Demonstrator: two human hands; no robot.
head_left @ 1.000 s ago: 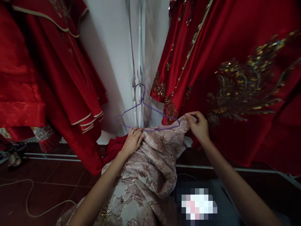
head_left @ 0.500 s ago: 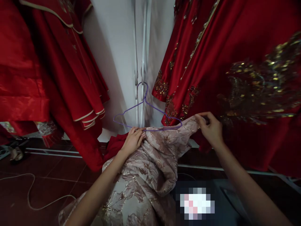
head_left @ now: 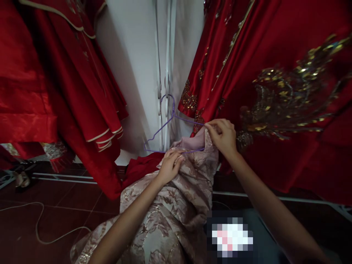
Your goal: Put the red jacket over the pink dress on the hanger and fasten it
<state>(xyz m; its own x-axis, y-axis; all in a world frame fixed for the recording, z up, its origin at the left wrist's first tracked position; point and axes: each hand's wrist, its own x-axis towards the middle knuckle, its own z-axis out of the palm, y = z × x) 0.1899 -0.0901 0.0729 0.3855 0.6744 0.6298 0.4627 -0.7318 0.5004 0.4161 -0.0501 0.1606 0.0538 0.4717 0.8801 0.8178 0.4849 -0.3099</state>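
A pale pink dress (head_left: 165,209) with a shiny gold floral pattern hangs down in front of me. A purple wire hanger (head_left: 161,129) is hooked at the white rack post, and its right arm passes inside the dress's shoulder. My right hand (head_left: 224,135) pinches that shoulder edge near the hanger's right end. Lower and to the left, my left hand (head_left: 172,165) is closed on the dress's upper edge, by the hanger's bottom bar. Its fingertips are partly hidden in the cloth.
Red garments (head_left: 82,84) hang at the left, and red gowns with gold sequins (head_left: 277,102) at the right. Between them stands a white rack post (head_left: 168,55). A white cable (head_left: 38,223) and shoes (head_left: 22,179) are on the tiled floor. A pixelated patch covers the lower right.
My right hand has moved left, bringing the dress's shoulder over the hanger's right arm. My left hand has shifted slightly right and down. The hanger has tilted and swung a little right.
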